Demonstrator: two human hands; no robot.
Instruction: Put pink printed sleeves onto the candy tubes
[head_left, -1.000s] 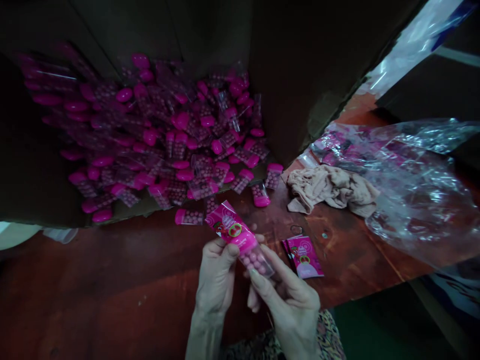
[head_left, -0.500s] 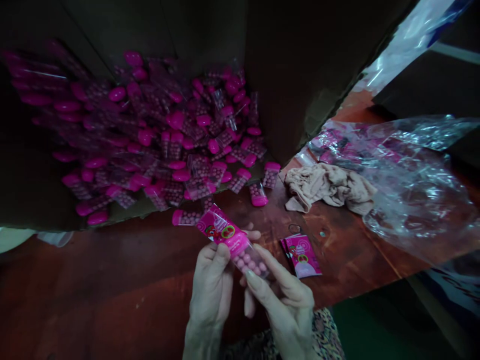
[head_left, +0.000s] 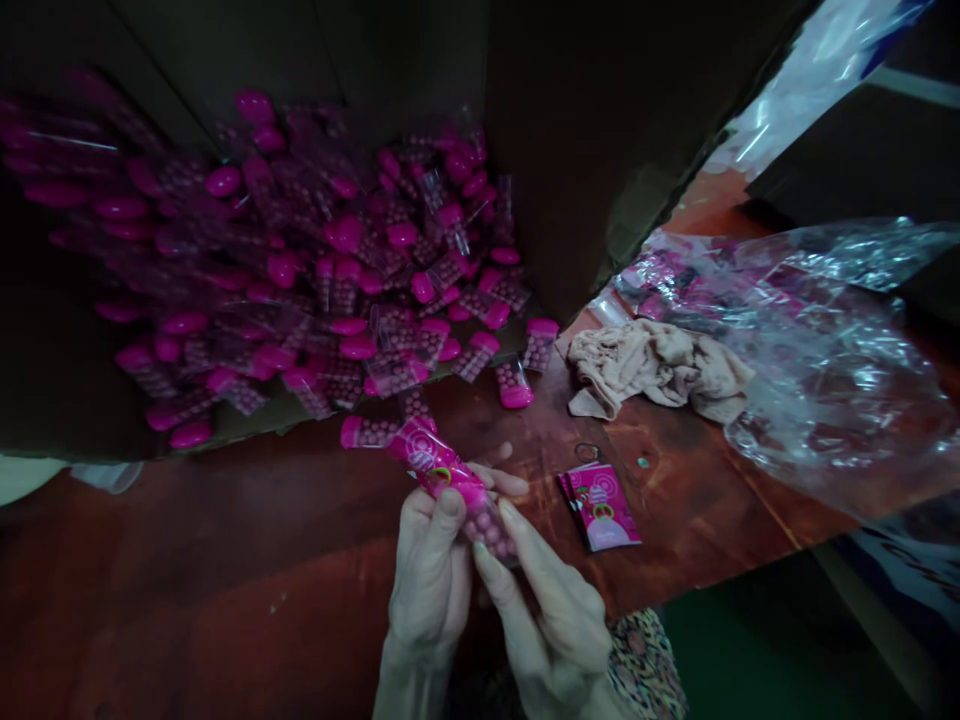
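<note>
Left hand [head_left: 429,580] curls around clear candy tube [head_left: 487,530], thumb in front, fingers behind. Right hand [head_left: 547,620] pinches tube's lower end in narrow grip. Pink printed label [head_left: 424,452] lies along tube, apparently kept flat by two-handed hold. Tube sits above counter [head_left: 225,570], near loose tubes [head_left: 322,290] heaped within reach in cardboard carton [head_left: 592,150]. Small label stack [head_left: 600,507] lies right of hands, below crumpled beige cloth [head_left: 652,370] and clear plastic bag [head_left: 825,370].

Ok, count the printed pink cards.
At least 3: one card on the tube between the left hand and right hand; two or more in a stack on the table, which may hide others.
</note>
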